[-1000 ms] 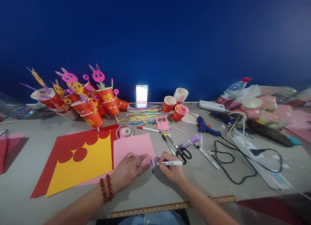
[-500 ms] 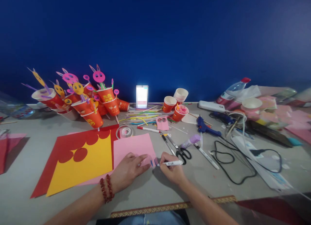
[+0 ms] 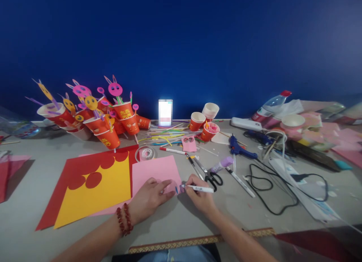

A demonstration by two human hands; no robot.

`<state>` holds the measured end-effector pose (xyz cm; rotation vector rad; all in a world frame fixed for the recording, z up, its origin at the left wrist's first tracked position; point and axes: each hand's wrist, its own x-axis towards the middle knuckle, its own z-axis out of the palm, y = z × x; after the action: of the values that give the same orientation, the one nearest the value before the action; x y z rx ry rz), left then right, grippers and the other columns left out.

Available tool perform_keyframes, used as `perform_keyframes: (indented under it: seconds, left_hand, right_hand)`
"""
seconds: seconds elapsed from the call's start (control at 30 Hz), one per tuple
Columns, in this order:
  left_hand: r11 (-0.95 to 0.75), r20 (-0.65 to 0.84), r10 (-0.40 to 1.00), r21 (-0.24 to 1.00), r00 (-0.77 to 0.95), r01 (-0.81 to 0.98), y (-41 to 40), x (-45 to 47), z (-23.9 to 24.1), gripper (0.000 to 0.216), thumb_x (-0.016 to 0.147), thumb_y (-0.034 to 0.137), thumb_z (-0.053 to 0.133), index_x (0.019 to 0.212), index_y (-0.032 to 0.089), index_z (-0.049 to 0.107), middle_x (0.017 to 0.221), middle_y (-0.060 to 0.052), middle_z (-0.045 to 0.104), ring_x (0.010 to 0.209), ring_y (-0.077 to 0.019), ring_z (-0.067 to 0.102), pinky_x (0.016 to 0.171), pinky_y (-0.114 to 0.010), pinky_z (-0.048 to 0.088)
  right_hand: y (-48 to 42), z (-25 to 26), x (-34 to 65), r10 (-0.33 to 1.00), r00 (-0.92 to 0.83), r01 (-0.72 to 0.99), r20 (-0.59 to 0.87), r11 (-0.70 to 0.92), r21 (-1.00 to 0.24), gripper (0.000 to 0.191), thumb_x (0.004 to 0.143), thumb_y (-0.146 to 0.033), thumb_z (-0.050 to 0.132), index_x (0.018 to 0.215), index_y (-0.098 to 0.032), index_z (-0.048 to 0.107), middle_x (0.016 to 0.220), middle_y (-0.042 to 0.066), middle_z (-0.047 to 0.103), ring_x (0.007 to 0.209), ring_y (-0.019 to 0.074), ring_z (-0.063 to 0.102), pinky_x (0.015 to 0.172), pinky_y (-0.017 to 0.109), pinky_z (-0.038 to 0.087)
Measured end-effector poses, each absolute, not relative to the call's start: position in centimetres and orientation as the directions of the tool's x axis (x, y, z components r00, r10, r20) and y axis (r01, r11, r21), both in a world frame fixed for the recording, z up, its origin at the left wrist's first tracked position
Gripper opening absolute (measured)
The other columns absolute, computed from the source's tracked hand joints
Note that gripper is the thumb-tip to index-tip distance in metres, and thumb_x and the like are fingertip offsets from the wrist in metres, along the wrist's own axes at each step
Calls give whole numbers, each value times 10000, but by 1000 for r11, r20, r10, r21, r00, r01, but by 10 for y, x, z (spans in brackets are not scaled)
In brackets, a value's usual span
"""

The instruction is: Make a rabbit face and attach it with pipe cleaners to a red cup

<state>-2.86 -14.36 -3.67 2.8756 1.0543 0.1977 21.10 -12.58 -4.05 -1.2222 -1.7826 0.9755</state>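
Pink paper (image 3: 157,169) lies in front of me, with small blue marks near its lower right corner. My left hand (image 3: 152,196) rests flat on that paper, fingers spread, wearing a beaded bracelet on the wrist. In my right hand (image 3: 199,196) is a white marker (image 3: 200,189) lettered "Acrylic", its tip at the marks by the paper's right edge. Black-handled scissors (image 3: 210,177) and a purple glue stick (image 3: 222,164) lie just beyond my right hand. Yellow paper (image 3: 104,186) on red paper (image 3: 60,183) is to the left.
Red paper cups (image 3: 109,137) with rabbit-face figures stand at the back left. Straws (image 3: 161,135) lie at the back middle, near a lit phone (image 3: 165,113). On the right are a blue glue gun (image 3: 241,148), a looping black cable (image 3: 271,209) and a power strip (image 3: 305,194).
My right hand and the marker have shifted slightly up, the tip moving a little along the paper's right edge. The left hand stays in place.
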Motion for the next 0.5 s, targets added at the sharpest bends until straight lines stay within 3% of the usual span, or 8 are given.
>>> perform_keyframes:
  seconds: [0.5]
  left_hand:
    - [-760, 128, 650, 104, 749, 642, -145, -30, -36, 389, 958, 182, 489, 1332, 285, 518, 1436, -114, 526, 1006, -237, 625, 877, -399, 413]
  right_hand:
    - [-127, -41, 212, 947, -287, 426, 145, 262, -866, 142, 815, -198, 535, 674, -207, 518, 588, -43, 490, 535, 125, 426, 527, 255, 298]
